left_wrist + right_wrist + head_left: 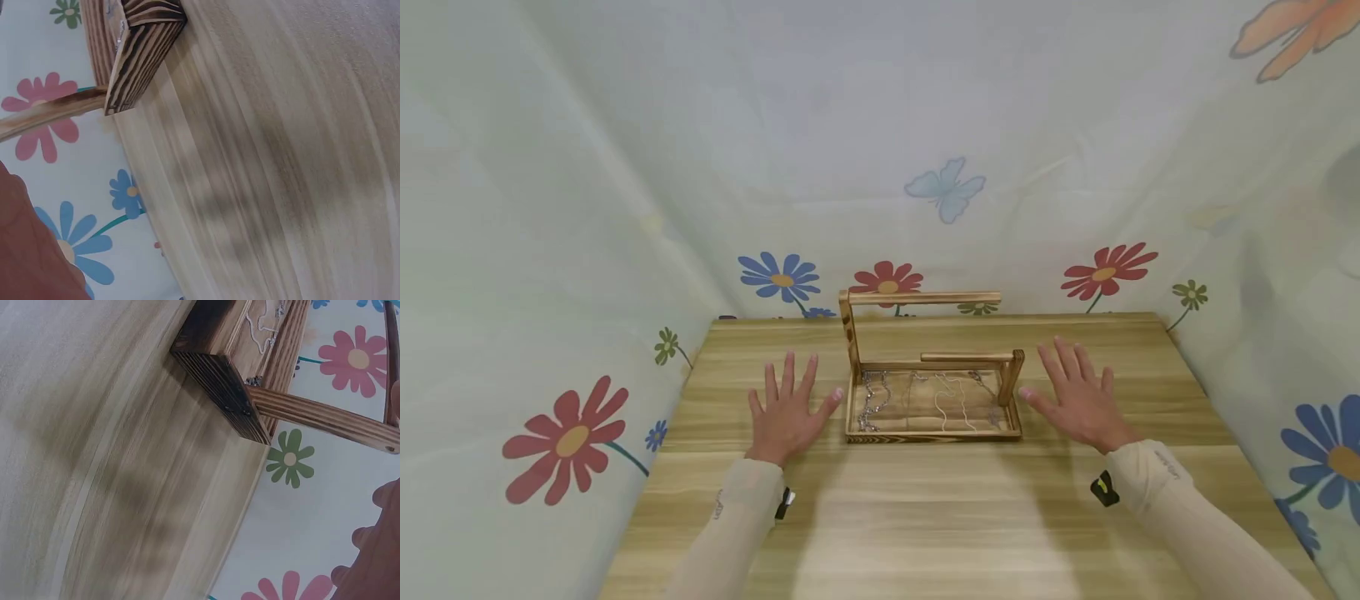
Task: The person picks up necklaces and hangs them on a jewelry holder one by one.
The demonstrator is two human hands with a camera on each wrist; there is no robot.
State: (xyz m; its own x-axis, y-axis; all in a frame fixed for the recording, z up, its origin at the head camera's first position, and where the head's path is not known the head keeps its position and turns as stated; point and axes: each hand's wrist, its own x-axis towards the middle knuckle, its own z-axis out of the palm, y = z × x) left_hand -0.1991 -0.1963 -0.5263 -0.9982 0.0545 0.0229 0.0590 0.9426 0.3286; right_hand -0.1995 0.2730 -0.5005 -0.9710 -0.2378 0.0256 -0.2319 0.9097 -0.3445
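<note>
Wooden rack (925, 392): it stands mid-bench, toward the flowered backdrop, its tray strung with fine chains and two rails standing above it, one tall at the left rear, one low at the right.

Left hand (786, 408): your left grip is wide, fingers straight and spread, palm flat on the bench (925, 517) just beside the rack's left edge, thumb tip near the tray but not touching it. It holds nothing.

Chains (917, 400): silver and pale strands lie loose across the tray floor, close together; which ones cross is too fine to tell from the head view.

Right hand (1078, 396): your right grip is likewise wide and empty, flat on the bench, thumb almost at the tray's right post.

Advice: both hands sit level and evenly flanking the rack, a sound starting stance. Judged from here, you would do well to steady the tray's frame with one hand before pinching any strand, and to pick up one chain at a single end, since the strands look likely to snag each other.
</note>
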